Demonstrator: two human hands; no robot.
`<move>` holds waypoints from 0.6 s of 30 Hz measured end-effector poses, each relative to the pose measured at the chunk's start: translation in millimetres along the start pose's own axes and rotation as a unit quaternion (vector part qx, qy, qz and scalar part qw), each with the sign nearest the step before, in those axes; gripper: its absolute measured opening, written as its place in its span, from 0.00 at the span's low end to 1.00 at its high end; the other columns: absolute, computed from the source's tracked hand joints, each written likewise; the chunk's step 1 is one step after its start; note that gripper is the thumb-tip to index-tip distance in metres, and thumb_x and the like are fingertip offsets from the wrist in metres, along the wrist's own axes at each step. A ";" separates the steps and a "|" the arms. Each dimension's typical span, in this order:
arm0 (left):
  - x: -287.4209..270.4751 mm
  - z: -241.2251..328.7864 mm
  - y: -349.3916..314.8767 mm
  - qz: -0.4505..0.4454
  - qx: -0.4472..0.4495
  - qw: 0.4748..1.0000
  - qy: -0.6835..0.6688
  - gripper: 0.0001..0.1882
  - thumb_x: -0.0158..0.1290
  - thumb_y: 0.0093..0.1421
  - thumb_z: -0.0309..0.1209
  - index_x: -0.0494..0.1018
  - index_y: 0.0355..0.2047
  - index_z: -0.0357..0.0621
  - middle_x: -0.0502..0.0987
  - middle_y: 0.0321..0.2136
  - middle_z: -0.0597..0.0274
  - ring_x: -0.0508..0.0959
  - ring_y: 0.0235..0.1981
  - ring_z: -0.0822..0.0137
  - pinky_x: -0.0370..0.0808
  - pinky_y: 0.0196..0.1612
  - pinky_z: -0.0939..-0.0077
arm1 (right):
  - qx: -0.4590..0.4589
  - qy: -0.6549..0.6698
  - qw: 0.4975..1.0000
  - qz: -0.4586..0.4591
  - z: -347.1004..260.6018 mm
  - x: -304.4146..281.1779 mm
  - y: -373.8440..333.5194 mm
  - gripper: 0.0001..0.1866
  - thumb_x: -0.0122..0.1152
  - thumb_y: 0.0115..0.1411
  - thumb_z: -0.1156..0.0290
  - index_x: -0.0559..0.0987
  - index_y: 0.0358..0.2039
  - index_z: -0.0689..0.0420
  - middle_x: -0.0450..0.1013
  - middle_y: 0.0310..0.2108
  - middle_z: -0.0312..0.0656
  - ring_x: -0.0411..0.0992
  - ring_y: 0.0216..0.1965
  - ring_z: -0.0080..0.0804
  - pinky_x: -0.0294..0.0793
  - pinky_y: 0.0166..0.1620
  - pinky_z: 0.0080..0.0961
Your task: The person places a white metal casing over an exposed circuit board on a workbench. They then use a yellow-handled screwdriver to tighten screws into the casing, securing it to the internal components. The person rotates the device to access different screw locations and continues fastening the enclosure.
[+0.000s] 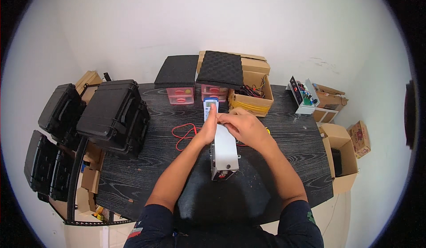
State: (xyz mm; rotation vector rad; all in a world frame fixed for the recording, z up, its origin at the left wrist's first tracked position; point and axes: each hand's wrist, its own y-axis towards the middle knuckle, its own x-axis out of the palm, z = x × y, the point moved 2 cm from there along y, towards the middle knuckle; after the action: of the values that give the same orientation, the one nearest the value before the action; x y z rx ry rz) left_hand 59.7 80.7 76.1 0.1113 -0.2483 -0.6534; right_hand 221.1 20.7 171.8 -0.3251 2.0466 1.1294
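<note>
White wall (177,17), black bench (290,168); left hand (209,129) flat against case (225,148), right hand (247,127) curled at far end (can't tell grip)

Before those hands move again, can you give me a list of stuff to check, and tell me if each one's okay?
1. White box within reach of both hands: ok, it is right between the forearms.
2. Left hand at the box: ok, it is by the far left edge.
3. What the fingertips of the right hand hold: cannot tell, they are hidden at the box's far end.
4. Red cable tidied away: not ok, it lies in loose loops left of the box.
5. Meter fully in view: not ok, the left hand covers part of it.
</note>
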 end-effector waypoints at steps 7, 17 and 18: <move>4.8 4.9 1.1 -0.018 0.005 1.000 0.003 0.61 0.13 0.68 0.77 0.82 0.51 0.37 0.86 0.39 0.62 0.82 0.38 0.71 0.77 0.41 0.77 | -0.013 0.007 1.000 -0.017 5.5 -6.1 1.9 0.09 0.73 0.59 0.74 0.87 0.41 0.56 0.81 0.32 0.41 0.77 0.39 0.42 0.78 0.44 0.38; -7.4 -35.5 18.6 0.005 -0.014 0.999 -0.046 0.61 0.13 0.68 0.78 0.82 0.51 0.36 0.86 0.39 0.61 0.83 0.36 0.71 0.78 0.39 0.78 | -0.005 -0.026 0.998 -0.057 2.5 -8.9 5.3 0.10 0.71 0.61 0.71 0.88 0.43 0.56 0.81 0.34 0.41 0.75 0.40 0.43 0.77 0.47 0.39; -8.3 -38.3 19.7 -0.008 -0.013 0.998 -0.060 0.61 0.13 0.68 0.78 0.82 0.51 0.36 0.86 0.39 0.61 0.83 0.36 0.71 0.78 0.39 0.78 | -0.004 -0.024 0.998 -0.059 4.4 -10.0 3.8 0.10 0.71 0.61 0.70 0.88 0.43 0.56 0.81 0.35 0.41 0.75 0.41 0.43 0.76 0.47 0.39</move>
State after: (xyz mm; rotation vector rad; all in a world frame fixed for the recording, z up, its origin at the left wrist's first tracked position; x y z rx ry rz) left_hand 75.0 102.2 41.2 0.0503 -0.3548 -0.6806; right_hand 228.0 25.2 179.9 -0.4146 1.9554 1.0640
